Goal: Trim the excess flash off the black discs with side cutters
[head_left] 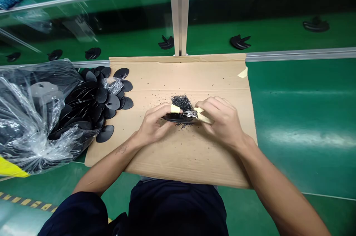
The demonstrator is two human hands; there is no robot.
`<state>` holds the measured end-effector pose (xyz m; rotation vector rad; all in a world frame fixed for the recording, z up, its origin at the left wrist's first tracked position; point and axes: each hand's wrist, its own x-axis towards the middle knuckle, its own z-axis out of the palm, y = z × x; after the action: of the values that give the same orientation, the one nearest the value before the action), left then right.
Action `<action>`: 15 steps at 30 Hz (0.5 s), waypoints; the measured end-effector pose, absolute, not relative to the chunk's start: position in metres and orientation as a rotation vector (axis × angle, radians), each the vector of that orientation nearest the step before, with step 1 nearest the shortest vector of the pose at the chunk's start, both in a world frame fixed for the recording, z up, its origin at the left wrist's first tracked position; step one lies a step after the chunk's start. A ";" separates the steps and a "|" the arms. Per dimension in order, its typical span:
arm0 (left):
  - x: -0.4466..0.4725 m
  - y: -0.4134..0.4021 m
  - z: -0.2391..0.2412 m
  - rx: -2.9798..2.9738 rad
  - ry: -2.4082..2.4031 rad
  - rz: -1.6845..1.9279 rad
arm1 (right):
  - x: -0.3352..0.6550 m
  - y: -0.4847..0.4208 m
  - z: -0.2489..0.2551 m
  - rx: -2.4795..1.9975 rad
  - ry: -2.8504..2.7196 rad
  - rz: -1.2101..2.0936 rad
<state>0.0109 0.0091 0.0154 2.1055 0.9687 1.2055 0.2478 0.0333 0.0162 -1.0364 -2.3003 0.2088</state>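
My left hand (155,123) is closed on a black disc (178,118), thumb below and fingers above, with yellow tape round a fingertip. In my right hand (221,117) is a pair of nippers (204,118) with pale yellow handles. The metal jaws meet the disc's upper edge near my left fingertip; whether they are closed on it I cannot tell. A heap of small black clippings (181,101) lies just beyond the disc, on a cardboard sheet (172,158).
On the left, a clear plastic bag (41,128) spills many black discs (112,101) onto the cardboard. Behind it, several curved black parts (240,42) lie on a green surface beyond a metal rail (300,54). A metal post (180,13) rises at the cardboard's back edge.
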 end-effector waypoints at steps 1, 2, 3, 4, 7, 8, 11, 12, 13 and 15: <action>0.011 0.009 0.016 2.117 0.967 1.201 | 0.248 0.033 0.017 -1.031 -2.308 0.200; 0.011 0.009 0.016 2.129 0.965 1.196 | 0.247 0.032 0.017 -1.025 -2.313 0.197; 0.012 0.009 0.016 2.138 0.962 1.194 | 0.247 0.031 0.017 -1.020 -2.318 0.196; 0.012 0.009 0.016 2.145 0.958 1.195 | 0.247 0.031 0.017 -1.017 -2.321 0.193; 0.012 0.009 0.015 2.144 0.949 1.200 | 0.246 0.030 0.016 -1.030 -2.325 0.145; 0.013 0.009 0.015 2.139 0.947 1.203 | 0.246 0.030 0.016 -1.040 -2.328 0.115; 0.013 0.009 0.015 2.123 0.941 1.216 | 0.246 0.028 0.016 -1.070 -2.333 0.002; 0.013 0.008 0.014 2.119 0.942 1.218 | 0.245 0.028 0.016 -1.075 -2.332 -0.034; 0.013 0.008 0.014 2.116 0.945 1.217 | 0.245 0.027 0.017 -1.077 -2.331 -0.068; 0.013 0.008 0.012 2.112 0.950 1.216 | 0.245 0.026 0.018 -1.072 -2.326 -0.128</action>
<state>0.0130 0.0077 0.0123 2.1123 0.9495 1.2161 0.2446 0.0261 0.0180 -1.0719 -2.3260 -0.1275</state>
